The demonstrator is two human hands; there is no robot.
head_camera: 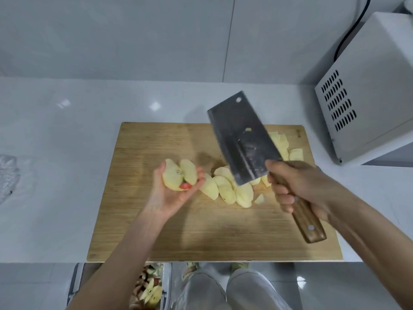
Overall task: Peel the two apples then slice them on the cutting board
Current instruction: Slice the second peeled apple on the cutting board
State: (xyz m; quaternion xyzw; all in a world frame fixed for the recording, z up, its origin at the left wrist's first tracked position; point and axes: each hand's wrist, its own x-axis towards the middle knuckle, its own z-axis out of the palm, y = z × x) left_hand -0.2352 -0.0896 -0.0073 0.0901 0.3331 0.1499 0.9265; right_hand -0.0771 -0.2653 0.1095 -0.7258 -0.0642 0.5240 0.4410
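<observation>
Hands first: how many, and what is each one doing?

Two. The left hand [172, 195] lies palm up, fingers curled round one apple piece [177, 175]. The right hand [299, 186] is wrapped tight round the wooden handle of one cleaver [241, 139]. It is held above the board, blade toward eleven o'clock and handle end toward five.

How does that piece look?

Pale yellow, peeled, cut open so the core and seed pocket face up. One small scrap of red skin is left at its lower end, by the fingertips.

And the rest of the apple?

Two lots of slices, both on one wooden cutting board [156, 231]. The near heap [225, 189] lies at the board's centre, at three o'clock from the left hand. At least four broad pale wedges overlap there, the blade hides more, and one small chip [259, 199] lies just beside them. The far heap [282, 145] of thinner slices lies toward two o'clock, partly behind the blade, so I cannot count it.

Further out?

One white counter [55, 209] under the board. One white vented appliance [375, 86] stands at two o'clock, and one clear, blurred object [7, 173] is at nine. One bin [167, 278] sits below the counter edge at six, holding red and pale scraps [149, 287].
</observation>
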